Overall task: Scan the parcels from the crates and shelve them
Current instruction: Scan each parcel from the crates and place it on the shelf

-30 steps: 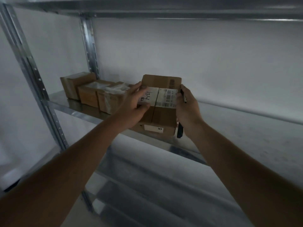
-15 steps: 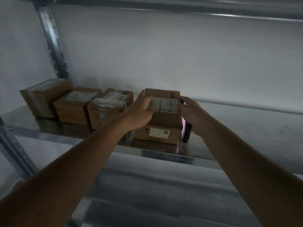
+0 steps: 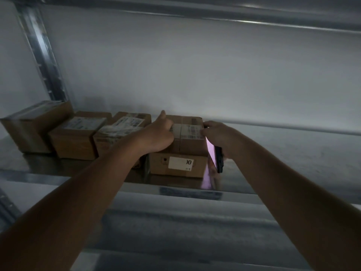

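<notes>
A small cardboard parcel [image 3: 188, 139] with white barcode labels on top sits on a flatter parcel [image 3: 177, 165] on the metal shelf [image 3: 273, 153]. My left hand [image 3: 156, 133] grips the top parcel's left side, with the thumb raised behind it. My right hand [image 3: 218, 133] touches its right edge with the fingertips while holding a black scanner phone [image 3: 218, 159], its lit screen turned towards the parcels.
Three more cardboard parcels [image 3: 76, 137] stand in a row on the shelf to the left, up to the steel upright [image 3: 43, 55]. To the right the shelf is bare. Another shelf board [image 3: 214, 10] runs overhead and a lower shelf [image 3: 185, 231] lies beneath.
Both hands carried the top parcel deeper onto the shelf and lowered it onto the flat parcel. The view shifted right and closer.
</notes>
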Available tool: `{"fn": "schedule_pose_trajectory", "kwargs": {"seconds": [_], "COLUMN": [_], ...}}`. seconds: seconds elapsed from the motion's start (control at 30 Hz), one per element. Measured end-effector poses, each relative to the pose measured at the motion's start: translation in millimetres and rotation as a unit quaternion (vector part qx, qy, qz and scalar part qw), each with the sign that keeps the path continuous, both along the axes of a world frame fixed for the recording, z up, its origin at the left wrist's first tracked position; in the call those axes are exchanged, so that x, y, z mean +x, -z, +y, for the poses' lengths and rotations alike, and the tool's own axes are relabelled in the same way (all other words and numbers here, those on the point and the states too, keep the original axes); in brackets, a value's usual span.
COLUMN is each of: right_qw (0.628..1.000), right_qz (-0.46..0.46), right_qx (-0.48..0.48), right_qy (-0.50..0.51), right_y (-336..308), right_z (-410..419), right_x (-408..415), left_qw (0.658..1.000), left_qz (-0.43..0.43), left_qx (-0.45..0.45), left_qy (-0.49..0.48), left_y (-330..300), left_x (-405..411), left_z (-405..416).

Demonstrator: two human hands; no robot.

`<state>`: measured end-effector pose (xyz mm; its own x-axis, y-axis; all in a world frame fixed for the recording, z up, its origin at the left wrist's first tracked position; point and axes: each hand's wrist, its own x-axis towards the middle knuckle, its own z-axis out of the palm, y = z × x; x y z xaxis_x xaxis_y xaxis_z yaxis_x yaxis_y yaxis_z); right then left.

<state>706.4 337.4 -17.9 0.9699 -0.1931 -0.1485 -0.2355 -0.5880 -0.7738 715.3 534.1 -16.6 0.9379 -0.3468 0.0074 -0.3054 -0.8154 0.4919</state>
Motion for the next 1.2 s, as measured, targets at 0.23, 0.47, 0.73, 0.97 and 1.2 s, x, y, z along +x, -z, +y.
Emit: {"fn": "schedule_pose_trajectory", "kwargs": {"seconds": [0.23, 0.47, 0.73, 0.97, 1.2], "right_qw": [0.999, 0.987, 0.967, 0.944, 0.905], "right_qz": [-0.018, -0.124, -0.158, -0.125, -0.112], "right_qx": [-0.038, -0.105, -0.188, -0.274, -0.353], "right_qy": [-0.008, 0.016, 0.063, 0.136, 0.208], "right_y": [2.5, 9.2, 8.7, 7.7, 27.6], "right_z": [-0.8, -3.7, -38.0, -98.6, -186.2], "right_x": [-0.4, -22.7, -83.4, -169.1, -277.1], "left_qw": [0.999, 0.991, 0.97, 0.955, 0.931], "left_qz": [-0.016, -0.12, -0.208, -0.222, -0.24], "left_qx": [0.029, 0.041, 0.019, 0.05, 0.075], "left_qy": [0.015, 0.036, 0.125, 0.191, 0.264], "left_y": [-0.7, -0.9, -0.5, 0.4, 0.6], "left_x": [-4.3, -10.7, -38.2, -90.8, -182.0], "left_z": [-1.6, -14.9, -62.5, -126.8, -222.5]}}
